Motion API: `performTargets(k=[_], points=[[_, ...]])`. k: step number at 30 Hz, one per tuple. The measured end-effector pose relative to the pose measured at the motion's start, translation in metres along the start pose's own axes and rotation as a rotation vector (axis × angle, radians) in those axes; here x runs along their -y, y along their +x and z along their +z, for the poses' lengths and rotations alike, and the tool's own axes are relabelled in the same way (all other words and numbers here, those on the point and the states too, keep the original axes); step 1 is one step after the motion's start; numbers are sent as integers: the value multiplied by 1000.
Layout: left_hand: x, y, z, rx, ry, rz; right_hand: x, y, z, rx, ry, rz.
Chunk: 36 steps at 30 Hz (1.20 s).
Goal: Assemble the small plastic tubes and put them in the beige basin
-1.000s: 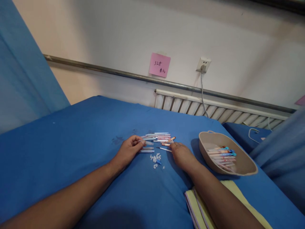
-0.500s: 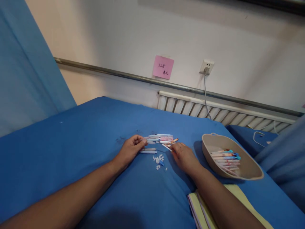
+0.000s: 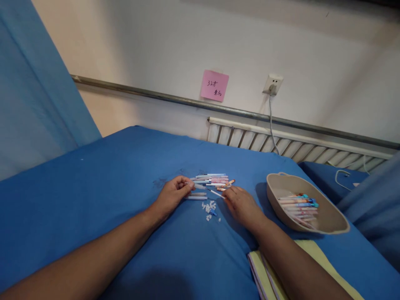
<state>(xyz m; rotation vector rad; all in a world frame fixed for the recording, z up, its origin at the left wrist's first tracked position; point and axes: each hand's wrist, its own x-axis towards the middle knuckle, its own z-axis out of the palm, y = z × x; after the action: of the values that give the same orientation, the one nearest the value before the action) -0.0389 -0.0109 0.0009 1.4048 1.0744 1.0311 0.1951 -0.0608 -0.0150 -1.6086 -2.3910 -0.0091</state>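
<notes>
My left hand [image 3: 176, 189] is closed, thumb and fingers pinching a pale pen barrel [image 3: 198, 186] that points right. My right hand [image 3: 242, 204] pinches a thin white pen refill [image 3: 217, 193], its dark tip angled up and left toward the barrel's end. Tip and barrel lie close together; whether they touch I cannot tell. Behind both hands is a loose row of pen parts [image 3: 215, 180], white, pink and orange patterned. Pale pen barrels [image 3: 196, 198] lie beside my left fingers. Small white caps [image 3: 208, 207] and a blue piece [image 3: 213, 212] are scattered on the cloth between the hands.
A beige basket [image 3: 334, 212] holding several patterned pens [image 3: 300, 203] stands to the right. Folded yellow cloth [image 3: 315, 254] lies under my right forearm. The blue-covered surface [image 3: 103, 183] meets a wall with a metal rail [image 3: 156, 95], a radiator [image 3: 243, 135] and a plugged-in cord [image 3: 271, 116].
The refill in my right hand has swung a little and now shows more of its length, its tip nearer the barrel. My left hand keeps its hold. The view has shifted slightly.
</notes>
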Motion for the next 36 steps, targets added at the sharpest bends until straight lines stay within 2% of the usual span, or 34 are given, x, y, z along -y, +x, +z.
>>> performTargets(k=[5, 9, 15, 21, 24, 28, 33, 36], points=[[0, -1, 1, 25, 20, 16, 5, 0, -6, -5, -21, -23], [0, -3, 2, 57, 66, 34, 8, -1, -9, -62, 32, -80], [-1, -9, 6, 168, 70, 24, 16, -6, 2, -220, 499, -81], [-3, -20, 15, 238, 73, 2, 32, -7, 13, -299, 862, 121], [-3, -22, 18, 260, 71, 4, 37, -8, 12, -283, 1003, 138], [-1, -23, 15, 313, 106, 20, 41, -11, 7, -195, 1110, 97], [-5, -25, 10, 479, 295, 105, 45, -14, 2, -211, 1104, 86], [-10, -29, 11, 606, 343, 140, 49, -15, -4, -247, 1198, 51]])
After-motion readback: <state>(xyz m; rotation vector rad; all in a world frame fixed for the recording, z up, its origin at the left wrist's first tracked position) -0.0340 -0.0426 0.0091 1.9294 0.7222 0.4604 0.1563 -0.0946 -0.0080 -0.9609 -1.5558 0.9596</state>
